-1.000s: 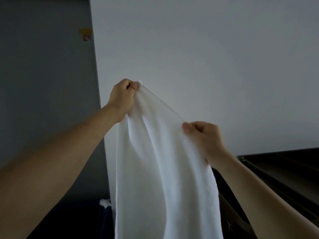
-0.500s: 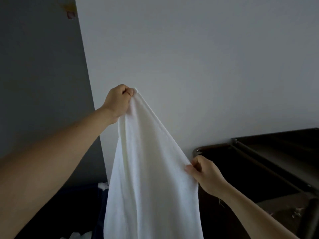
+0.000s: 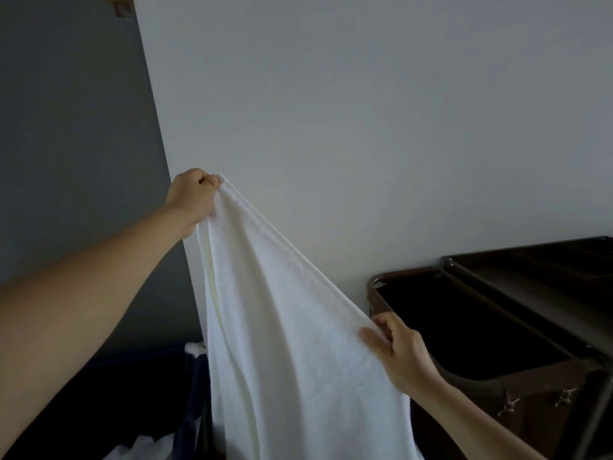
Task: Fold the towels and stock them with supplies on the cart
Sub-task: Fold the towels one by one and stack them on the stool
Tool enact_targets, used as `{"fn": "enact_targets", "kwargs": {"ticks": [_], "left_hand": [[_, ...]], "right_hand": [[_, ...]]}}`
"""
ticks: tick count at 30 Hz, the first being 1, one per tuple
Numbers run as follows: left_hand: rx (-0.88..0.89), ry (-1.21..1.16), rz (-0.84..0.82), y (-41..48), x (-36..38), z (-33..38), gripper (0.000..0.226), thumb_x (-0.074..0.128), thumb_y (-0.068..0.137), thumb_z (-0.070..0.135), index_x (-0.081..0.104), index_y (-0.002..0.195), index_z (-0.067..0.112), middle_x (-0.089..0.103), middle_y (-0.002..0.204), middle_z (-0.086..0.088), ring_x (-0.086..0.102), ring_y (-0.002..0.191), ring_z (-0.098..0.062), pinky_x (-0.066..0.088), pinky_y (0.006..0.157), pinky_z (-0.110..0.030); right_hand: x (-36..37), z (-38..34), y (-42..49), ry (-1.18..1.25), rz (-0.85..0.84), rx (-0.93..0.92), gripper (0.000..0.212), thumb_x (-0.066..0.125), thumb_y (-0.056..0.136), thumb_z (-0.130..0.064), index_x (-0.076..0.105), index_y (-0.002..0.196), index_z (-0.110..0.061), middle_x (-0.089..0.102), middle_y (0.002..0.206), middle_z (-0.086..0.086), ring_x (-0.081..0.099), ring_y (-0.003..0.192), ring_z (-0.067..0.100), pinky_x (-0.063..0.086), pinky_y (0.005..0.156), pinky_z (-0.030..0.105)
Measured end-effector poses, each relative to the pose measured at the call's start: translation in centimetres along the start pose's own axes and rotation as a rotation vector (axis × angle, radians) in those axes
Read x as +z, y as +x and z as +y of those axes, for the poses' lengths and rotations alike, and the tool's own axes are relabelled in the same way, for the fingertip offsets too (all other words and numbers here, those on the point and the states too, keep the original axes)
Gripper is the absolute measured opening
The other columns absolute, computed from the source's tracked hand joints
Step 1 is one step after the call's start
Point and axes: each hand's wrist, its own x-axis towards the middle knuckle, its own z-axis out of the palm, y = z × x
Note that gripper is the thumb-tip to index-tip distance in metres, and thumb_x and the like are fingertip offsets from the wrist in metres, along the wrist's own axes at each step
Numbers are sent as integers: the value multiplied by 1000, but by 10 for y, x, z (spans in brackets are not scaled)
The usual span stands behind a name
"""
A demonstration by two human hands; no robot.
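The right hand (image 3: 398, 353) is low and close. Its thumb and bent fingers pinch one edge of the white towel (image 3: 282, 343). The towel hangs in the air between both hands and drops down out of sight. The left hand (image 3: 192, 197) is higher and farther out, closed tight round the top corner. Low on the left is a dark blue bin (image 3: 195, 376). On the right stands the brown cart (image 3: 517, 310), beside the pale wall (image 3: 365, 111).

You faced a plain white wall (image 3: 365, 111) in dim, even light. To your left stood a darker grey wall (image 3: 66, 127), with a small yellow sticker (image 3: 120, 5) high up on it.
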Motion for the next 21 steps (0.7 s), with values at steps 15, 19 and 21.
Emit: {"fn": "enact_targets", "kwargs": {"ticks": [15, 19, 21], "left_hand": [[-119, 131, 64, -8, -17, -56, 31, 52, 101, 32, 59, 82, 8, 51, 72, 1, 51, 76, -23, 33, 54, -30], [-119, 132, 55, -6, -22, -56, 33, 52, 101, 33, 56, 76, 11, 52, 72, 0, 50, 70, -21, 32, 51, -27], [-117, 120, 50, -6, -22, -55, 36, 51, 101, 33, 52, 70, 15, 51, 71, -1, 49, 67, -20, 32, 51, -28]], "right_hand": [[-17, 8, 4, -260, 3, -217, 17, 47, 99, -37, 60, 102, -27, 51, 57, -16, 59, 59, -2, 41, 49, 13], [-13, 6, 1, -259, 44, -346, 25, 58, 94, -34, 69, 111, -19, 58, 82, -30, 58, 64, -11, 42, 58, 3], [-12, 6, 1, -242, 44, -332, 22, 60, 92, -34, 70, 102, -17, 57, 79, -32, 60, 68, -10, 41, 58, 3]]}}
